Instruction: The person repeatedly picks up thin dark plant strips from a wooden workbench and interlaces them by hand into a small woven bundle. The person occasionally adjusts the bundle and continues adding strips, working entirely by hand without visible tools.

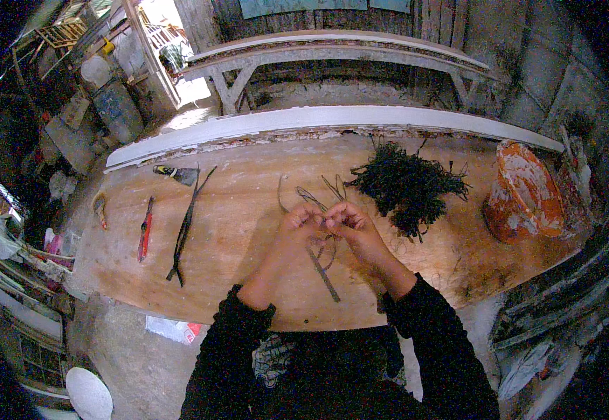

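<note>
Seen from the head camera, looking down, two bare hands in black sleeves meet over the middle of a wide wooden bench. The left hand has its grip pinched nearly closed, thumb and fingertips pressed together on a thin dark strip. The right hand, just beside it, has a matching small pinch on the same strip, so the two sets of fingertips almost touch; exactly where each fingertip presses is too small to tell. The strip lies between the hands and around them: narrow loops and ends stick out beyond the fingers toward the far side, and a flat, straight tail slants down toward the person's edge of the bench. To the right of the hands, near the back, sits a tangled heap of dark cords, and farther right an orange bucket smeared with white. On the left, well apart from the hands, long dark strips lie in a narrow bunch; beyond their far end is a scraper with a dark and yellow handle. Left of the bunch lies a red and black tool. A long white board runs along the far edge.
</note>
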Action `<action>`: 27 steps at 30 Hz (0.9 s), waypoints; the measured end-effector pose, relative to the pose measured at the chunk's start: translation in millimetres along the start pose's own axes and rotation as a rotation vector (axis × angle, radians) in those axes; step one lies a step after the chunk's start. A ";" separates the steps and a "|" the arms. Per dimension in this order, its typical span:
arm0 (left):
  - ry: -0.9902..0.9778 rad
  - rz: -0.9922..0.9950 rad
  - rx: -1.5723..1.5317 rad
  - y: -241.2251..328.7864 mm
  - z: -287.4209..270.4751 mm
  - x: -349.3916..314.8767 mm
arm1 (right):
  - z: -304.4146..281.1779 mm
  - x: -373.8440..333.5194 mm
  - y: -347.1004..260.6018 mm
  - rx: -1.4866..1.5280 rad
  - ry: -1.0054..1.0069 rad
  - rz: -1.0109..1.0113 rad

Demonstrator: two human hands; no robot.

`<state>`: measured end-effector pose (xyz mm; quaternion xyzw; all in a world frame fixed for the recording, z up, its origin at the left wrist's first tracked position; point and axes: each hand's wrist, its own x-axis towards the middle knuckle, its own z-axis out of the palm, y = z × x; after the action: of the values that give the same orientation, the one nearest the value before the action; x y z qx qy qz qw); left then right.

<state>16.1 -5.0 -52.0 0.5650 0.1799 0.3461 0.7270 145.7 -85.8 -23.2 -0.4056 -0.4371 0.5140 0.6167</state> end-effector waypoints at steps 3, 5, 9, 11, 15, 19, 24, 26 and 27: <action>0.093 0.103 0.107 -7.9 -10.4 9.7 | -1.7 4.7 5.5 0.005 -0.065 -0.130; 0.135 0.132 0.169 -10.3 -14.3 11.0 | -1.6 5.2 7.6 0.008 -0.095 -0.137; 0.131 0.105 0.154 9.2 -1.5 4.4 | -0.8 2.6 7.9 0.097 -0.072 -0.084; 0.136 0.083 0.174 13.4 -3.5 1.6 | 0.9 0.4 7.1 0.102 -0.049 -0.051; 0.127 0.092 0.098 18.9 0.8 -0.4 | 6.4 -3.4 -2.1 0.008 -0.034 -0.030; 0.151 0.165 0.172 8.9 1.3 -2.5 | 6.8 1.5 4.9 -0.006 0.040 -0.102; 0.018 0.277 0.386 15.3 19.4 -3.2 | -12.3 10.3 3.3 0.024 0.150 -0.091; 0.051 0.306 0.578 16.5 19.2 -4.8 | -11.1 7.1 -4.8 0.190 0.248 -0.067; 0.078 0.272 0.647 16.7 17.7 -5.1 | -9.0 5.7 -10.2 0.273 0.295 -0.056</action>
<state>19.1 -18.9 -31.6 0.7711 0.2310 0.3863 0.4503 157.7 -82.1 -15.4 -0.3769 -0.2791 0.4863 0.7373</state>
